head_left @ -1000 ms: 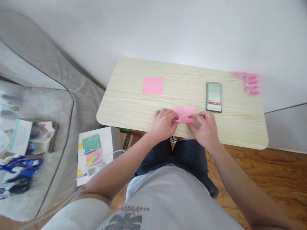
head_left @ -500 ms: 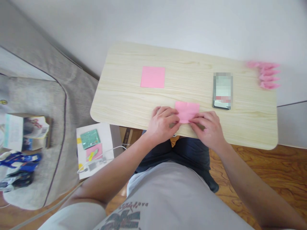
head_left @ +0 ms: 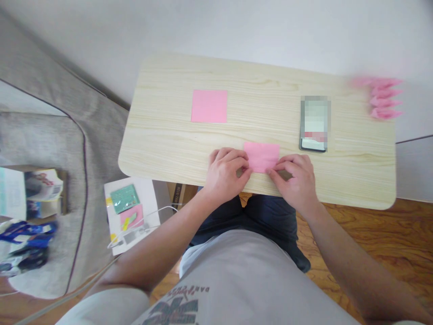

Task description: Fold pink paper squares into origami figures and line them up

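Paper (head_left: 261,155) lies on the worktop (head_left: 162,140) between our hands, near the front edge | our left hand (head_left: 226,175) pinches its lower left corner | our right hand (head_left: 297,181) pinches its lower right corner

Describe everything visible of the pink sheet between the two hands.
The pink sheet is plain, matte and four-sided, thin like paper, with what look like faint creases and no visible print. It lies roughly flat near the front edge of the wood-grain table, its sides nearly square to that edge. Fingertips of the left hand are on its near left corner, those of the right hand on its near right; they hide both corners. Its underside can't be seen.
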Tool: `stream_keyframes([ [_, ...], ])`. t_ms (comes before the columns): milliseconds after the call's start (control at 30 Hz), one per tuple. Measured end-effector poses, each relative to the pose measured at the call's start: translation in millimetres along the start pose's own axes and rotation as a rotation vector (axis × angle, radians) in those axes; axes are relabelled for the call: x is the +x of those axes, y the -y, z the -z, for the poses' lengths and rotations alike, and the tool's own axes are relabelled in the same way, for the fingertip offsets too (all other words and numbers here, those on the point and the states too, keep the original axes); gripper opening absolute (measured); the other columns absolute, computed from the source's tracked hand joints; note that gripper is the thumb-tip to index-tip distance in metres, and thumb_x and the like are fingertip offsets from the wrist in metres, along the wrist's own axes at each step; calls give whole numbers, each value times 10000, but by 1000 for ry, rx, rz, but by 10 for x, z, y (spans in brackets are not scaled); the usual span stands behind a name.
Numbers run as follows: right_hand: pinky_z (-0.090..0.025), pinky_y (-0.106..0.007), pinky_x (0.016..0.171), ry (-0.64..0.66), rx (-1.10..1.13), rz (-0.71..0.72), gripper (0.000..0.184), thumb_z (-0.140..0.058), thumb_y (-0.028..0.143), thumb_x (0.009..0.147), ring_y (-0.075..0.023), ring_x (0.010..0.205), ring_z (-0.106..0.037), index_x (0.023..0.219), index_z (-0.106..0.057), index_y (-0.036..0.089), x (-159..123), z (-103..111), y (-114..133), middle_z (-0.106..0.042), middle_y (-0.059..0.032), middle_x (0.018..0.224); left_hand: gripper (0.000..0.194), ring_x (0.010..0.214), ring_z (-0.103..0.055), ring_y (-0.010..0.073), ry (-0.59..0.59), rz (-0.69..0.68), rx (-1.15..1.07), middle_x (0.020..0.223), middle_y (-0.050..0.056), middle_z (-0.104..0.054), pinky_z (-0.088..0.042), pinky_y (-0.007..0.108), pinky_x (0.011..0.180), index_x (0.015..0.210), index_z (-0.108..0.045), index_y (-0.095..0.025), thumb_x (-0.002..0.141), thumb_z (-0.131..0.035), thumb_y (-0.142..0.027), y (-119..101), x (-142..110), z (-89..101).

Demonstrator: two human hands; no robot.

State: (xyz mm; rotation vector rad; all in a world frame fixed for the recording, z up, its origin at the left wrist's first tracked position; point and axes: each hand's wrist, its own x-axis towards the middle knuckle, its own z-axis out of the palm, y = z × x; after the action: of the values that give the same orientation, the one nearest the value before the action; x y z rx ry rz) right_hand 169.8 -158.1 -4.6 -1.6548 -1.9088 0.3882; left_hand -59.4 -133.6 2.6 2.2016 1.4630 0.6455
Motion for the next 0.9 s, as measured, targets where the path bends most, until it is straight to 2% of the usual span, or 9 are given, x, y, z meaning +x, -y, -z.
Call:
stream_keyframes([
  [233, -467, -487, 930, -1, -25, -11, 179, -752, 391, 882, -276, 981, -610, 781, -715, 248, 19, -15, -15, -720, -58, 966, 97, 1179, -592, 244, 0, 28, 2, 1204, -10, -748, -382, 469, 1096, 867, -721, -256, 935, -671, -304, -10, 16, -16],
  [667, -469, -490, 890, 71, -88, -53, 212, -774, 439, 863, -284, 942, -593, 780, -735, 249, 76, 0, -31, -700, -67, 948, 42, 1177, -589, 246, 4, 38, -1, 1203, -6, -735, -390, 468, 1086, 853, -694, -254, 891, -706, -265, -12, 26, -27],
  [900, -461, -489, 901, 114, -111, -79, 232, -785, 455, 861, -290, 980, -591, 773, -730, 247, 97, 26, -1, -688, -64, 956, 84, 1207, -564, 256, -23, 61, 17, 1208, 13, -711, -396, 465, 1101, 797, -670, -240, 878, -689, -230, -21, 25, -36],
])
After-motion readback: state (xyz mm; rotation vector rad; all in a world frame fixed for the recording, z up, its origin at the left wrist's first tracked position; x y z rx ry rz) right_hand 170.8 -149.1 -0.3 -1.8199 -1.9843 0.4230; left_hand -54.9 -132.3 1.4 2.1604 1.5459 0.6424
